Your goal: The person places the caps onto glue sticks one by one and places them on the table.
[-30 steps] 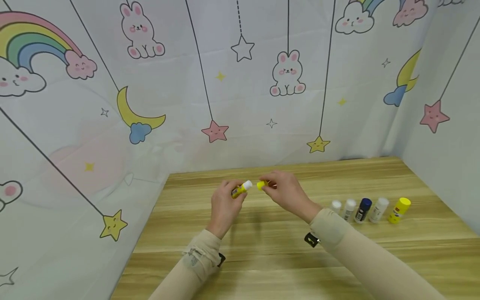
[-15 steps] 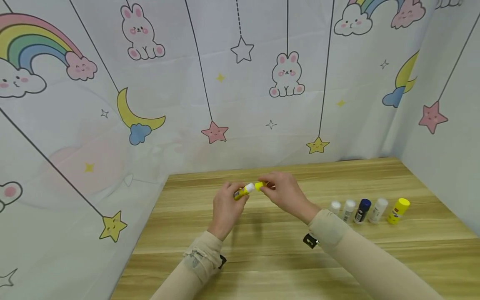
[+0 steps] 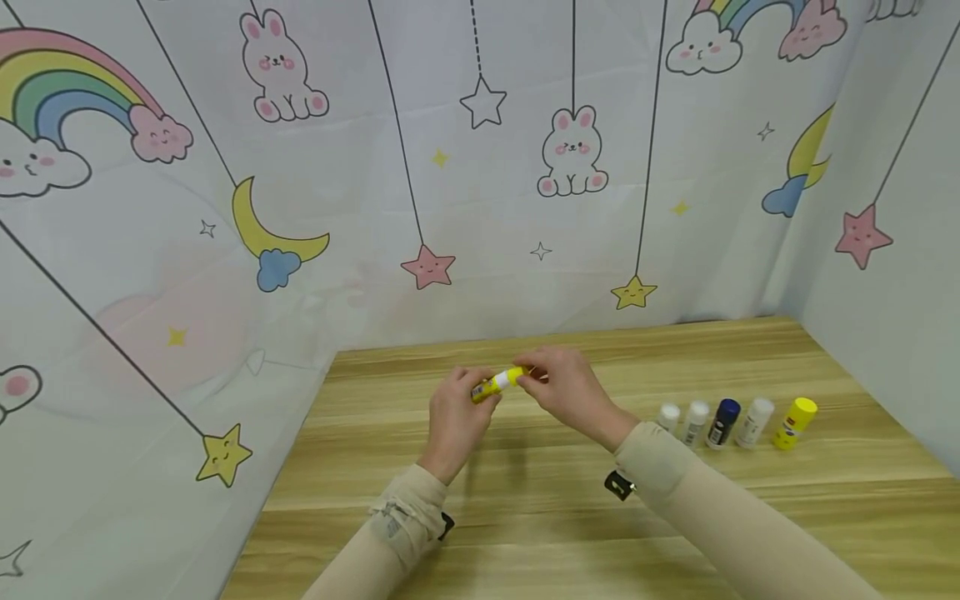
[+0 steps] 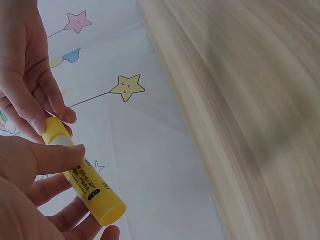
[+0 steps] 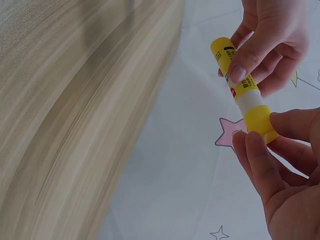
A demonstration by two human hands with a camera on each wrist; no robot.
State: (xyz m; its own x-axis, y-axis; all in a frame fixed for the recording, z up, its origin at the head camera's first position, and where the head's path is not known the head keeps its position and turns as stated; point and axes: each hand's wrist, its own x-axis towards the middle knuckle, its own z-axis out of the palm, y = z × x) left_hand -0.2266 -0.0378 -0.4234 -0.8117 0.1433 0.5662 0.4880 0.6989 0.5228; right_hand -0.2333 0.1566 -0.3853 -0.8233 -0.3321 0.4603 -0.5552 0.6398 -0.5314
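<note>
My left hand [image 3: 456, 421] grips the yellow, printed body of a glue stick [image 4: 91, 187], thumb laid along one side. Its yellow cap [image 5: 260, 122] is pinched between the thumb and fingertips of my right hand [image 3: 570, 387]. The cap sits over the tip end of the glue stick, and a white band of the tube shows between cap and label. Both hands are held above the far half of the table, the stick slanting up to the right in the head view.
On the wood-grain table [image 3: 540, 517], to the right, several glue sticks stand in a row: white ones [image 3: 754, 422], a dark blue-capped one [image 3: 723, 423] and a yellow one [image 3: 796, 422]. Behind hangs a white curtain [image 3: 495, 308] printed with stars and rabbits.
The gap between cap and tube has closed: the cap, apart from the white end a second ago, now covers its tip. The left hand has shifted slightly right.
</note>
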